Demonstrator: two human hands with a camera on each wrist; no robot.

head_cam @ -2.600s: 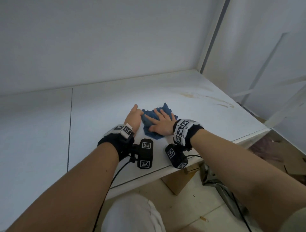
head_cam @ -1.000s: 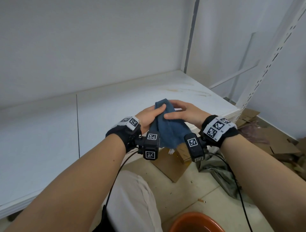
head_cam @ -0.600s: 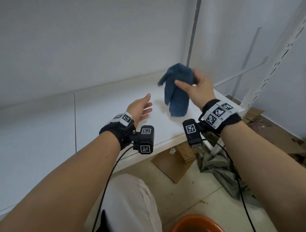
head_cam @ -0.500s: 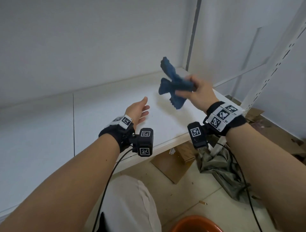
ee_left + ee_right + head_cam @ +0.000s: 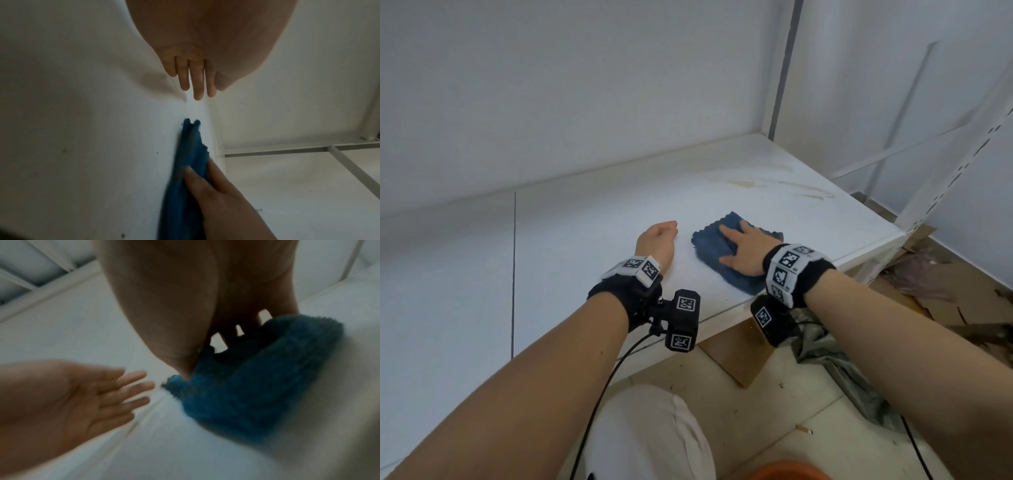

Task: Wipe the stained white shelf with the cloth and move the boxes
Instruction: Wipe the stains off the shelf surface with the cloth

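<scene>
One white shelf (image 5: 592,233), brown stains (image 5: 780,186), white walls (image 5: 571,85)

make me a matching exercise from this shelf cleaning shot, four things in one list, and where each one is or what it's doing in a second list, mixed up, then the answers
Things
1. blue cloth
2. left hand
3. brownish stains
4. orange basin

Place or state
A. on the floor, at the bottom edge of the head view
B. flat on the white shelf under the right hand
C. on the shelf's far right part, beyond the cloth
D. open and holding nothing, beside the cloth

Pairs: 1-B, 2-D, 3-C, 4-A
</scene>
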